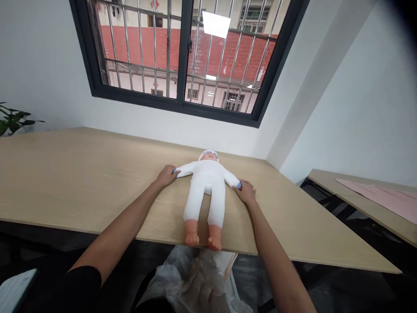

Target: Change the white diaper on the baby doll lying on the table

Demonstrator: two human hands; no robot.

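L hand (167, 175) is gripping the doll (208, 171) at one blue cuff (177, 172), R hand (246, 192) at the other, prob. steadying it w/ arms spread. Doll is lying face-up on the table (97, 174), feet (191, 232) reaching the near edge. Below, crumpled plastic (182, 278), poss. a bag, is showing; contents unclear.

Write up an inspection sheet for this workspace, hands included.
Surface: pale wood-grain tabletop.
Things: baby doll in white clothes and printed white cap, on its back, arms spread, bare feet at the near edge.
Clutter: flat pink cloth on the neighbouring wood-topped table; unidentified crumpled greyish material below the near edge.
Hands: bare left hand and bare right hand, each holding one blue-cuffed doll arm.
Cables: nothing seen.
Surroundings: dark-framed barred window, white walls, leafy green plant at far left.
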